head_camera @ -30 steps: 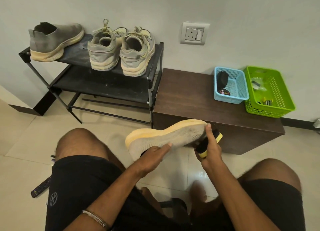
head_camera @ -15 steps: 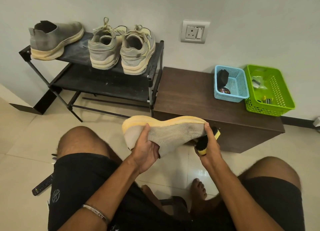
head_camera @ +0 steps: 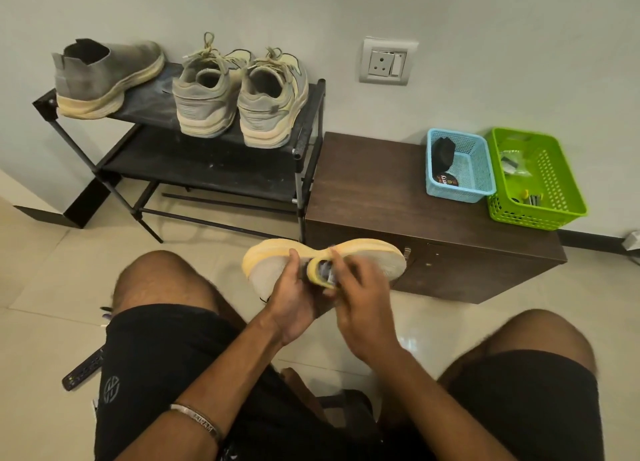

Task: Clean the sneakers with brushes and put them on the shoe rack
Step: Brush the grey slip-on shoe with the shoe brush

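1. The shoe rack stands against the wall; its top shelf holds a grey slip-on sneaker and a laced grey pair, heels outward. A gap beside the slip-on looks meant for its mate.
2. The brown surface next to the rack carries a blue basket and a green basket at its far end, supplies within reach of the seated person.
3. The sneaker being cleaned is held in the air between the knees, on its side with the yellow sole turned away, so the knit upper faces the person for brushing.
4. The left hand grips the sneaker near its middle, fingers curled over the sole edge, steadying it.
5. The right hand is blurred, fingers closed around the brush and pressing it to the upper, likely mid-stroke.
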